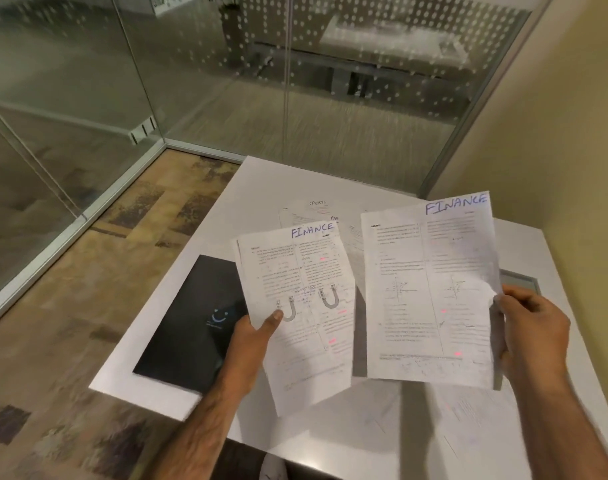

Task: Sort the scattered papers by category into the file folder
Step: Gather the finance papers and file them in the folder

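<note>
My left hand [257, 332] grips the left edge of a printed sheet [302, 306] marked FINANCE in blue, lifted above the table. My right hand [534, 327] holds the right edge of a second, larger FINANCE sheet [430, 289], also in the air. A black file folder [188, 317] lies shut on the white table [146, 379], partly under the left sheet. Further back on the table lie a sheet marked SPORTS [306, 211] and another one marked HR [335, 218], mostly hidden.
More paper [475, 420] lies flat on the table near its front right. A grey inset panel [518, 280] sits in the tabletop at the right. Glass walls [226, 81] stand behind and to the left, a beige wall [555, 133] at the right. Patterned carpet [70, 306] covers the floor.
</note>
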A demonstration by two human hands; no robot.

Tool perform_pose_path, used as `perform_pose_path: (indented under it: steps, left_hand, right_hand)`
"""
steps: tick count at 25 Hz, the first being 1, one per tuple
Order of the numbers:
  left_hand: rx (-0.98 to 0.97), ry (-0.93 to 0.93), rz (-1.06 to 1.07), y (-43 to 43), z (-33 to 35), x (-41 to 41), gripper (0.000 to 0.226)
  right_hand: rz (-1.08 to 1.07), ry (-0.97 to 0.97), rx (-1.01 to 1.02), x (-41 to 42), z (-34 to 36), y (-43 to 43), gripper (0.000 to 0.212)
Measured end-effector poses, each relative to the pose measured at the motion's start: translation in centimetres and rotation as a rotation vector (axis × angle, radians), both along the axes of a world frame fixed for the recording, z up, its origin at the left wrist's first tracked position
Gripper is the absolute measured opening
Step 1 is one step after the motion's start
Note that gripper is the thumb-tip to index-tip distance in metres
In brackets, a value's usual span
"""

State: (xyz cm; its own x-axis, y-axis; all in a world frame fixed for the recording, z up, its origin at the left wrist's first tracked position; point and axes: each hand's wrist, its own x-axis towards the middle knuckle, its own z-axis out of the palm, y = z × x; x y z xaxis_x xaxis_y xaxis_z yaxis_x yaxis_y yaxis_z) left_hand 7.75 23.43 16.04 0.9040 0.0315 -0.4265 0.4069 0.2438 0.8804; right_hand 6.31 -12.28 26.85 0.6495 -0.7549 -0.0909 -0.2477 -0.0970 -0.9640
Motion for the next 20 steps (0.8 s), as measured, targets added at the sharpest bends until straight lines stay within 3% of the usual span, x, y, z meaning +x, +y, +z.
perform_pose_path:
  steps: [7,9,13,15,18,20]
  left_hand:
    - [-0.054,-0.041,-0.107,-2.4,1.2,0.0,0.033]
    - [-0.039,-0.072,-0.147,-3.6,2.1,-0.2,0.025]
    - [0.048,-0.116,-0.227,-4.6,2.3,0.0,0.028]
    - [0.065,-0.107,-0.255,-4.5,2.0,0.2,0.032]
    - [0.088,-0.091,-0.263,-4.7,2.1,0.5,0.025]
    - [0.135,-0.090,-0.270,-4.8,2.4,0.8,0.022]
  right_hand:
    - [0.122,0.027,0.122,-0.1,-2.3,3.0,0.022]
    - [0.163,0.035,0.134,0.1,-3.0,4.8,0.023]
    - [0.254,0.094,0.116,0.0,-4.9,6.6,0.018]
    - [0.325,0.196,0.220,0.1,-5.6,6.4,0.029]
    - [0.541,0.242,0.554,0.2,-5.4,5.9,0.029]
    - [0.655,0.263,0.533,0.4,-5.6,5.5,0.030]
